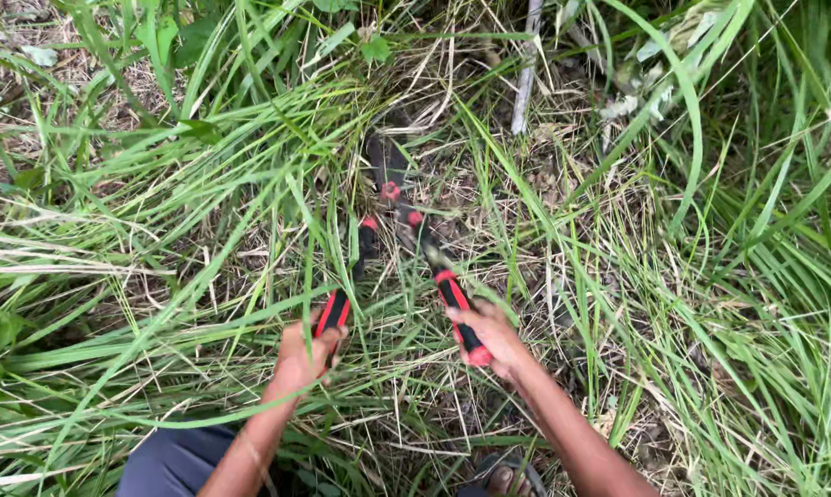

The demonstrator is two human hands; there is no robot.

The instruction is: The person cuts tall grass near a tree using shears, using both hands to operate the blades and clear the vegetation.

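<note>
Gripping shear handles: both hands' fingers, blades seemingly grass-hidden.

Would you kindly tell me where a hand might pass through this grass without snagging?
Thinnest cover is the dry straw right of the shear blades, and the low patch between the left hand and right hand. Tall green grass crowds the left and right edges.
</note>
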